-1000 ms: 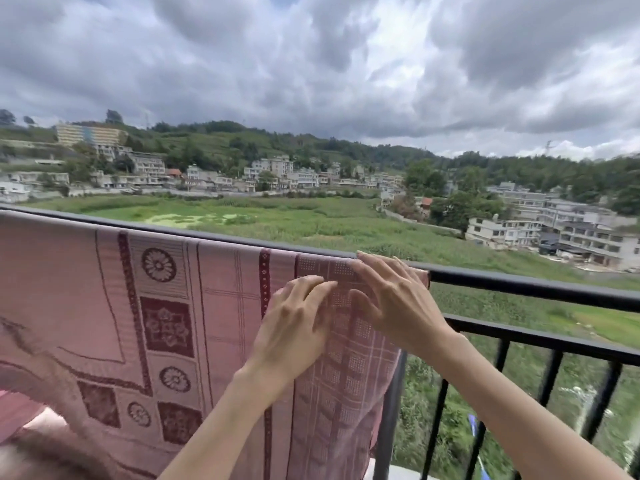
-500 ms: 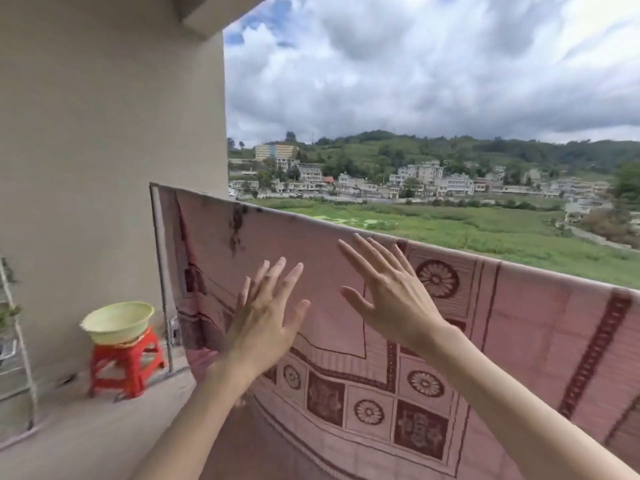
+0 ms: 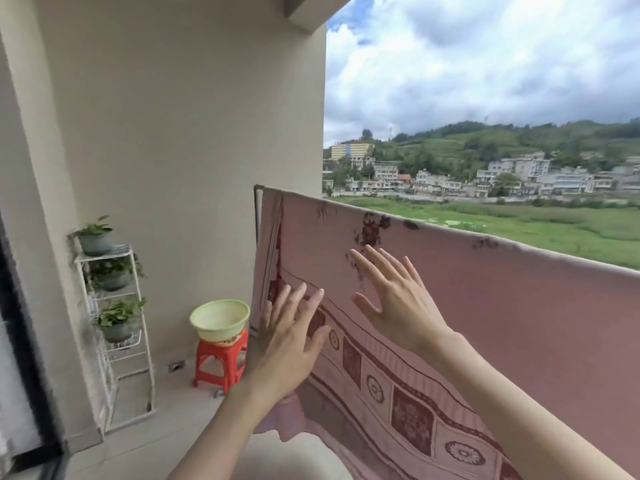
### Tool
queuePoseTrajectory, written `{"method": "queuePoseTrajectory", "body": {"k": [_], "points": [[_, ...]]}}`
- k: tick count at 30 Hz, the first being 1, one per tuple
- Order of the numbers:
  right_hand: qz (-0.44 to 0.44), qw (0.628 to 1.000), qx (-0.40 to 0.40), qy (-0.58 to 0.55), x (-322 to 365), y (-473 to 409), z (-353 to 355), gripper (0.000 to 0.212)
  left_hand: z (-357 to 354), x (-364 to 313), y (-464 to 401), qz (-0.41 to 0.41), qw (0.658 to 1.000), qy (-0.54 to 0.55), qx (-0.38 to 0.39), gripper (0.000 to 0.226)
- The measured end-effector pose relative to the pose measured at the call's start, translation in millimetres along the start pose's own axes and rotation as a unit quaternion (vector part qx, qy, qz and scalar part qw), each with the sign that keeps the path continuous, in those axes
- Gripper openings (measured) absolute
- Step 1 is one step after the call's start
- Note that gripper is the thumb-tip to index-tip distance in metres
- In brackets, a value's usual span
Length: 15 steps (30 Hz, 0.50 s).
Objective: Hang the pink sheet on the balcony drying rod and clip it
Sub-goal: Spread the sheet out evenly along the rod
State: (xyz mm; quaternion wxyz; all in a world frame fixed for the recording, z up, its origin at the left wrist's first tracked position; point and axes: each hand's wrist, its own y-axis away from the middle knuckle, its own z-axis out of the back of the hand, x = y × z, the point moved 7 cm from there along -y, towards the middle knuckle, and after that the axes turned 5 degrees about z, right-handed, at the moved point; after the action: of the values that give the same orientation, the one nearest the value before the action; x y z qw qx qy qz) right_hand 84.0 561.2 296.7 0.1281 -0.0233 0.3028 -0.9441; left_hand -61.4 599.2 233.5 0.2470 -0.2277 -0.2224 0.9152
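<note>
1. Head view: the pink sheet hangs draped over the balcony rail, its left edge near the wall
2. The left hand is raised in front of the sheet's left end, fingers straight and spread, gripping nothing
3. The right hand is spread flat before the sheet further right, also holding nothing; contact cannot be told
4. A green basin sits on a red stool beside a white plant rack

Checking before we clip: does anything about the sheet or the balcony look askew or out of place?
Nothing looks damaged or spilled. The pink sheet lies draped over the railing, with no clips visible yet. Its bottom edge bunches low near the floor below the left hand. Both hands, left and right hand, are open.
</note>
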Motion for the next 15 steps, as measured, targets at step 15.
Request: {"method": "queuePoseTrajectory", "body": {"k": [15], "points": [[0.062,0.998,-0.027,-0.003,-27.3,-299.9,-172.1,0.064,-11.7,230.1,-237.5,0.051,0.993,-0.076,-0.068,0.070]]}}
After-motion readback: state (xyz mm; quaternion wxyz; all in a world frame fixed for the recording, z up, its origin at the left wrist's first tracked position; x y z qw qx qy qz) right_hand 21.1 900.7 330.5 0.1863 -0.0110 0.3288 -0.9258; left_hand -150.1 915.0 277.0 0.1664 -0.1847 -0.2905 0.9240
